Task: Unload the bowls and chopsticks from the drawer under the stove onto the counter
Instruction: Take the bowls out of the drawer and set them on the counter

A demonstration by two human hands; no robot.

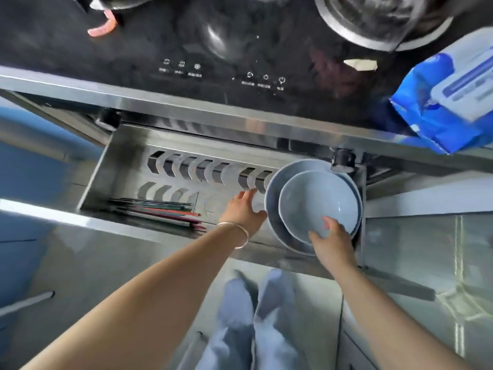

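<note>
Drawer (128, 145) stood pulled out under the black stove (160, 49). Chopsticks (160, 212) lay in a bundle at its front left, flat on the drawer floor. Your left hand (244, 212), bracelet on the wrist, reached in just beside the big bowl (272, 188), fingers loosely stretched toward its left rim; contact too blurred to tell. Smaller bowl (317, 198) sat nested inside the big one at the drawer's right end. Your right hand (332, 240) pinched the smaller bowl's near rim, thumb inside. Blue packet (426, 108) lay on the surface at far right.
</note>
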